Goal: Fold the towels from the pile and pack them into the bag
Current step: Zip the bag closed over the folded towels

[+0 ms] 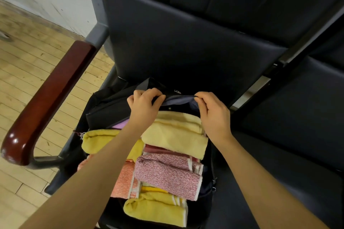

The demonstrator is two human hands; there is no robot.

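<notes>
Head view, both hands' fingers (200, 98) pinching bag (104, 109) rim, beyond towels (175, 134)

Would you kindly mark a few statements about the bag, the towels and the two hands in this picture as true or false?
1. Both hands grip the far edge of the bag. True: left hand, right hand.
2. The bag sits on the wooden floor. False: it sits on a dark chair seat.
3. A pale yellow towel lies nearest the hands. True.
4. The pink speckled towel is held in the right hand. False: it lies in the bag.
</notes>
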